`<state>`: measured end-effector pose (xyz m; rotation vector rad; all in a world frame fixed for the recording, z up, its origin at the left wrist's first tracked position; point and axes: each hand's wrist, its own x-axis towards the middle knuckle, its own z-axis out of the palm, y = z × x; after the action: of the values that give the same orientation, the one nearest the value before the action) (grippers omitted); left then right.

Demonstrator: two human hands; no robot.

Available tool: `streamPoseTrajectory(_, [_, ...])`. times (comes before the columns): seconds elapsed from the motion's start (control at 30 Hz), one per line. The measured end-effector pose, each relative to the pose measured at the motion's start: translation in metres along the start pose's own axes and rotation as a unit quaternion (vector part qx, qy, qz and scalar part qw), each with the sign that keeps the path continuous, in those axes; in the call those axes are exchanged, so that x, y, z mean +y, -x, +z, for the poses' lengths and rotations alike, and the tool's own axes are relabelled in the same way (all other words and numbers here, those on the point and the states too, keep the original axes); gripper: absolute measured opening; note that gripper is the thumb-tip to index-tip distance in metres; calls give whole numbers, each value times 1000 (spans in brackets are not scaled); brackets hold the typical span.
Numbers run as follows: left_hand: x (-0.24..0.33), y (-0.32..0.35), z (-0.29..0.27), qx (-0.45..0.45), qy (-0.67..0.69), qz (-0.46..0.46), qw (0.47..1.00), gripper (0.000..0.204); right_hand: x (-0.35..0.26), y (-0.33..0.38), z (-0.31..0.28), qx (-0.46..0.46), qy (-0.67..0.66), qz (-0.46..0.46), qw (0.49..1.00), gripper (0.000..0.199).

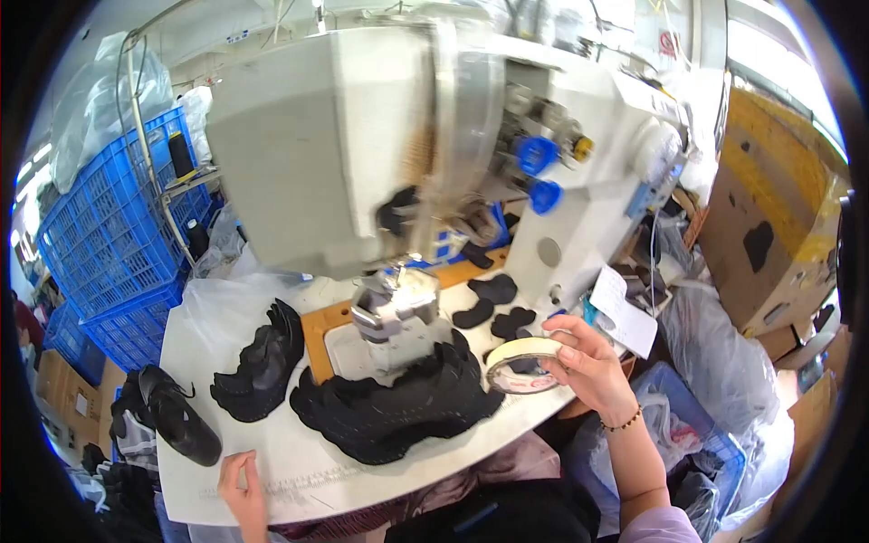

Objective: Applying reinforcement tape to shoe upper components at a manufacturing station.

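My right hand (588, 362) grips a roll of pale yellow tape (525, 351) between thumb and fingers, over the right part of the white worktable (299, 502). Left of the roll lies a large stack of black cut shoe pieces (389, 412) with scalloped edges, in front of the sewing machine's needle area (394, 312). My left hand (241, 484) is at the table's near left edge, its fingers curled together and nothing showing in them. Close to it stands a black shoe (181, 421). A smaller stack of black pieces (262, 366) sits between the shoe and the large stack.
The sewing machine's large head (281, 154) fills the upper middle. Small black pieces (493, 290) lie by its base. Blue crates (113, 222) are piled at left. At right are papers (623, 312), a cardboard box (769, 213) and a blue bin with plastic bags (733, 471).
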<state>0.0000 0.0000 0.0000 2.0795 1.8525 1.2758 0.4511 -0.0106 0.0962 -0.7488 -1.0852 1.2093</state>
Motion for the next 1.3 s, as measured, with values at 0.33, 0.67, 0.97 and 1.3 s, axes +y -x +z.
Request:
streamPoseTrajectory(0.33, [255,15,107,-172,317,137,923,29,19,32,-56,-124,-216,60,967,33])
streamPoseTrajectory(0.67, [276,36,153,-378,581,-54,719,43,58,48,-75,-8,-458,127,880,23])
streamPoseTrajectory(0.97, [294,20,165,-389,619,-111,673,61,76,51,-85,54,-568,168,804,27])
streamPoseTrajectory(1.3, [301,18,175,-367,626,-123,677,65,44,51,-58,187,-395,196,878,34])
